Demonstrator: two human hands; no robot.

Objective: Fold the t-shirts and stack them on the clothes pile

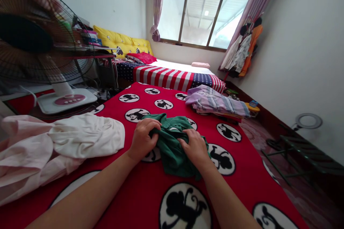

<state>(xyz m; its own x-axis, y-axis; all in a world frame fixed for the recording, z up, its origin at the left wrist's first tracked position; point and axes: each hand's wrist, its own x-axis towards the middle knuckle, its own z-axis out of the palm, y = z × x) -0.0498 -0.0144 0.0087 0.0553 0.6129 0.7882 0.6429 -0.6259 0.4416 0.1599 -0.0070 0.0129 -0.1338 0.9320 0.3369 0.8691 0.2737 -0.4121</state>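
Observation:
A crumpled green cloth garment (172, 150) lies bunched on a red blanket with black-and-white monkey circles (139, 196). My left hand (142, 140) grips the garment's left side, and my right hand (194, 147) holds its right side, with the fingers curled into the folds. To the left, a white garment (87, 136) lies beside a pale pink cloth (24, 161), both out of reach of my fingers. A folded stack of striped clothes (216, 102) sits farther up the blanket.
A standing electric fan (64, 96) rises at the left. Beyond the blanket is a bed with a stars-and-stripes cover (172, 77) and yellow cushions (120, 41). Clothes hang on the right wall (242, 50), and a dark metal rack (295, 157) stands on the floor at the right.

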